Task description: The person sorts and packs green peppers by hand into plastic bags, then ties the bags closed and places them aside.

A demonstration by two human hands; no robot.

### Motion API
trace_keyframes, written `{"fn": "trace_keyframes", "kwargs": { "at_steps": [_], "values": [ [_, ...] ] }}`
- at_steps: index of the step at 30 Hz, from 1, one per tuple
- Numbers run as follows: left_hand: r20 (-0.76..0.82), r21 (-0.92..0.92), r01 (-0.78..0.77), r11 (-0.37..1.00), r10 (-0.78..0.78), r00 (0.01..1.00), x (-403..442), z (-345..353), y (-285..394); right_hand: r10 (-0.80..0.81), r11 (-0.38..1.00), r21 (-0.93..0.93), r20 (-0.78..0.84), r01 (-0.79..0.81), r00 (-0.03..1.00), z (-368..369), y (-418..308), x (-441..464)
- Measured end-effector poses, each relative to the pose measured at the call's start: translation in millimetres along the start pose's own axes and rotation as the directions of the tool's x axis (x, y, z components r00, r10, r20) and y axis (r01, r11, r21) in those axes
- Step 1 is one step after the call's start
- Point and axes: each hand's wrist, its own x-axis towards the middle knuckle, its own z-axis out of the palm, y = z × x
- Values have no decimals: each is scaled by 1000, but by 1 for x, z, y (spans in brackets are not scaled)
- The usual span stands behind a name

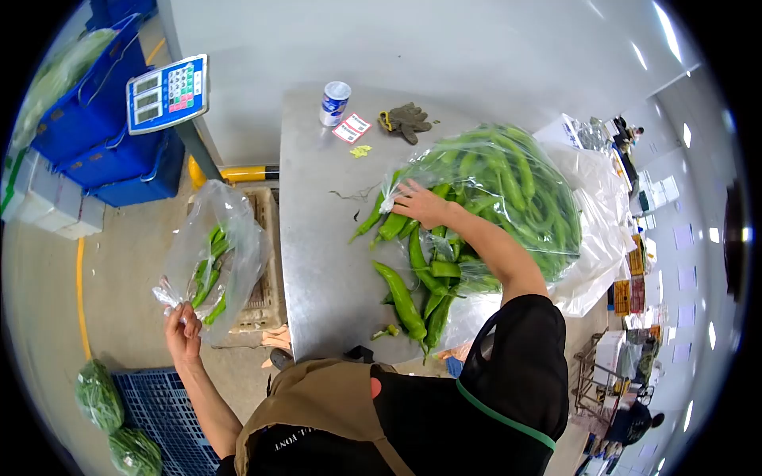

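On the left, my left hand (184,332) is closed around the gathered mouth of a clear plastic bag (238,214) with several green peppers (208,274) inside. That bag hangs tilted over a beige plastic crate (272,262). My right hand (421,205) reaches across the steel table (317,238), its fingers at the bunched edge of a large clear bag (508,170) full of green peppers. Loose green peppers (401,301) spill from this bag toward the table's front edge. The palm of my right hand is hidden from view.
A can (335,103), printed labels (352,128) and a dark work glove (406,122) lie at the table's back. A scale display (167,94) stands on a post at left, near blue bins (135,163). Bagged greens (100,397) rest beside a blue pallet (163,412).
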Motion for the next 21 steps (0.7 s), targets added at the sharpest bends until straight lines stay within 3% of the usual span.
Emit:
{"fn": "trace_keyframes", "kwargs": {
  "at_steps": [1, 4, 5, 9, 12, 14, 17, 21],
  "values": [
    [-7, 3, -1, 1000, 1, 1000, 0, -3, -1, -37, 999, 11, -46, 37, 998, 1, 2, 3],
    [-54, 51, 19, 999, -16, 998, 3, -12, -2, 43, 947, 322, -120, -2, 992, 1, 3, 10],
    [-1, 40, 8, 999, -8, 1000, 4, -15, -3, 67, 956, 294, -163, -17, 984, 7, 2, 16],
    [-110, 132, -22, 991, 36, 993, 7, -5, -6, 95, 941, 337, -237, -10, 967, -15, -16, 24],
    [-13, 9, -17, 1000, 17, 1000, 3, 4, -3, 201, 957, 242, -142, -163, 969, -8, -14, 30],
    [11, -62, 3, 998, -2, 1000, -1, 11, 3, 197, 964, 208, -151, -163, 969, -7, -15, 39],
    [22, -74, -3, 997, 5, 1000, -9, 10, 10, 178, 963, 225, -121, -148, 977, -5, -16, 53],
    [40, -89, -37, 995, 41, 998, -16, 0, 16, -62, 927, 367, -61, 80, 996, -45, -26, 63]
  ]
}}
